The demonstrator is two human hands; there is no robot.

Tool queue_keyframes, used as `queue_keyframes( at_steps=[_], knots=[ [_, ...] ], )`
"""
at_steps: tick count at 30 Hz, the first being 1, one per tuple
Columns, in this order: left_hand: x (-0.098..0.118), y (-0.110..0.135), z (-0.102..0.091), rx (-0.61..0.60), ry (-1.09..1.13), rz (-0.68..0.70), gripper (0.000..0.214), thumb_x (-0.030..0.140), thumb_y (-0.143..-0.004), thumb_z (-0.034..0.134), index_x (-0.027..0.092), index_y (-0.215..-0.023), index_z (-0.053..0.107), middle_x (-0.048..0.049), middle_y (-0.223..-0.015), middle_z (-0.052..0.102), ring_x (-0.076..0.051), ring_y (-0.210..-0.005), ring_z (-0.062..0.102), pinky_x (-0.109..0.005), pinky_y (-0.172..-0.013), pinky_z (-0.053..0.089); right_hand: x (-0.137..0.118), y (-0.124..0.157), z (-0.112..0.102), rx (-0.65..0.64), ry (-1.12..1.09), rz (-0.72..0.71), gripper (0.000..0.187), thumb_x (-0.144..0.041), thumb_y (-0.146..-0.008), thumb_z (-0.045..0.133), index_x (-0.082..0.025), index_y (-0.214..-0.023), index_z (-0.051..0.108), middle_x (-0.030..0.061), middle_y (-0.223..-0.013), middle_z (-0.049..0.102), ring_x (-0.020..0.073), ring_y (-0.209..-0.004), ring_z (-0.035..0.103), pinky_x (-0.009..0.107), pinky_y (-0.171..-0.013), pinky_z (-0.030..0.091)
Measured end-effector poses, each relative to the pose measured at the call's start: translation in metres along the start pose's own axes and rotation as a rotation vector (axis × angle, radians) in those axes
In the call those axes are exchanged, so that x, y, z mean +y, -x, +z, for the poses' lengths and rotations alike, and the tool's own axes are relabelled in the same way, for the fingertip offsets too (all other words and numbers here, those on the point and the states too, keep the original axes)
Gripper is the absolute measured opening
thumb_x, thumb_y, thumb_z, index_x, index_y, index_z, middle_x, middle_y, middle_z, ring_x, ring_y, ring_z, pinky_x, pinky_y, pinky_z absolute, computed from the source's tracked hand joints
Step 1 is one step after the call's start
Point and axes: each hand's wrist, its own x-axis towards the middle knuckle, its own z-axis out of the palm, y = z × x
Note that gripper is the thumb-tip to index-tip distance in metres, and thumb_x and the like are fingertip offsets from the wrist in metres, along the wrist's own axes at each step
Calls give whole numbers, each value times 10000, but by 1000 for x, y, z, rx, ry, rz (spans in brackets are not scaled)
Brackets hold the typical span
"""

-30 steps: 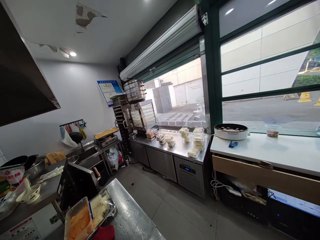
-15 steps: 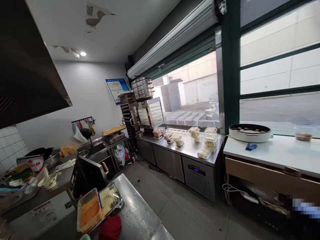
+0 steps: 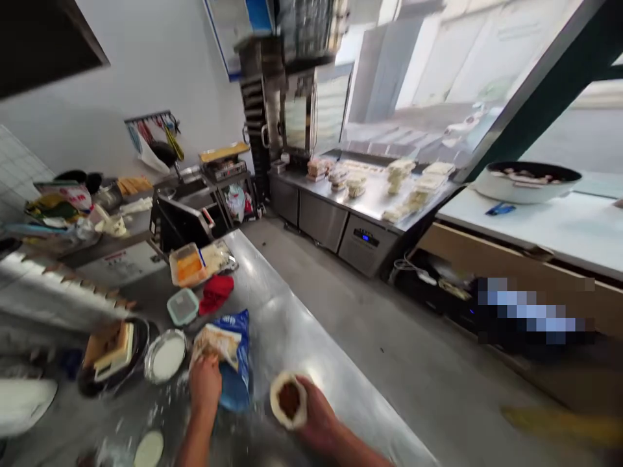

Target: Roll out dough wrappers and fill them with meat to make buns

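Note:
My right hand [image 3: 318, 412] is curled round a round dough wrapper [image 3: 274, 403] that is cupped upward, with dark reddish-brown filling [image 3: 289, 398] in its hollow. To the left of it, my left hand [image 3: 205, 384] is at a blue and white plastic bag [image 3: 242, 347]; its fingertips are hidden and blurred there. Just left of the bag, a round metal bowl [image 3: 182, 345] holds something white. A flat pale dough disc [image 3: 148, 449] lies on the floury steel worktop [image 3: 265, 292] near the bottom edge.
Beyond the bag lie a red cloth [image 3: 217, 293], a lidded container [image 3: 183, 307] and a tub of orange food [image 3: 189, 264]. A dark plastic-covered bowl [image 3: 90, 384] sits at the left. Stacked food packs [image 3: 356, 185] stand on the window counter. The worktop's right edge drops to the floor.
The view has tilted down and nearer the worktop. Both my hands are now in sight, the right one with the filled wrapper; neither showed clearly before.

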Motion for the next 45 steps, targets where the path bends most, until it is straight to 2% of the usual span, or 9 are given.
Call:
queue_keyframes(
  at_steps=[2, 5, 11, 17, 22, 29, 37, 42, 45],
  knots=[
    [-9, 39, 4, -5, 52, 20, 314, 204, -1000, 490, 144, -1208, 717, -111, -1212, 720, -237, -1151, 668, -380, -1052, 516, 34, 3, -4, 73, -204, 155, 336, -556, -770, 697, -221, -796, 711, 86, -773, 720, 257, -741, 698, 377, -661, 541],
    [3, 88, -4, 64, 227, 170, 353, 310, -1031, 456, 213, -1268, 700, -79, -1312, 686, -224, -1182, 664, -372, -1065, 529, 61, -4, 4, 91, -392, 247, 413, -540, -711, 728, -199, -943, 715, 44, -814, 738, 230, -765, 694, 354, -722, 538],
    [48, 144, -14, 70, 285, 460, 389, 209, -1023, 450, 253, -1348, 661, -83, -1320, 689, -208, -1241, 644, -399, -1096, 539, 68, 12, 39, 39, -560, 295, 298, -424, -788, 720, -160, -925, 705, 29, -772, 723, 163, -692, 643, 275, -676, 480],
    [58, 169, -35, -18, 289, 474, 455, 190, -1007, 477, 268, -1441, 588, -52, -1472, 628, -195, -1366, 583, -400, -1162, 507, 59, 48, 44, 43, -593, 230, 283, -375, -814, 705, -164, -1001, 711, 9, -801, 736, 158, -709, 647, 263, -670, 479],
    [61, 187, -64, 45, 367, 384, 350, 257, -1038, 448, 247, -1298, 682, -66, -1334, 697, -185, -1230, 658, -356, -1080, 549, 49, 73, 39, 3, -588, 188, 298, -397, -845, 682, -170, -1039, 694, 30, -844, 751, 191, -738, 669, 308, -724, 507],
    [80, 217, -53, 164, 310, 486, 322, 217, -1025, 451, 235, -1154, 745, -80, -1139, 742, -211, -1096, 687, -388, -993, 581, 45, 115, 45, -162, -552, 86, 285, -342, -819, 780, -194, -1050, 703, 10, -906, 740, 166, -831, 658, 268, -790, 483],
    [70, 242, -79, 193, 365, 386, 313, 236, -1026, 444, 236, -1146, 733, -80, -1187, 727, -205, -1118, 692, -374, -1012, 578, 46, 145, 49, -191, -500, 48, 347, -381, -803, 837, -210, -1065, 688, 24, -942, 734, 183, -855, 661, 311, -826, 491],
    [71, 245, -74, 47, 384, 509, 348, 203, -1023, 412, 254, -1151, 732, -67, -1174, 733, -197, -1143, 685, -368, -1030, 568, 52, 146, 49, -237, -469, 64, 318, -390, -829, 813, -196, -1054, 699, 19, -919, 724, 166, -833, 652, 277, -790, 489],
    [52, 231, -71, 33, 401, 420, 356, 226, -1024, 408, 268, -1177, 727, -52, -1215, 740, -190, -1142, 694, -347, -1033, 559, 53, 142, 46, -186, -419, 49, 358, -366, -812, 832, -210, -1098, 685, 25, -914, 728, 180, -818, 660, 311, -803, 507]
  ],
)
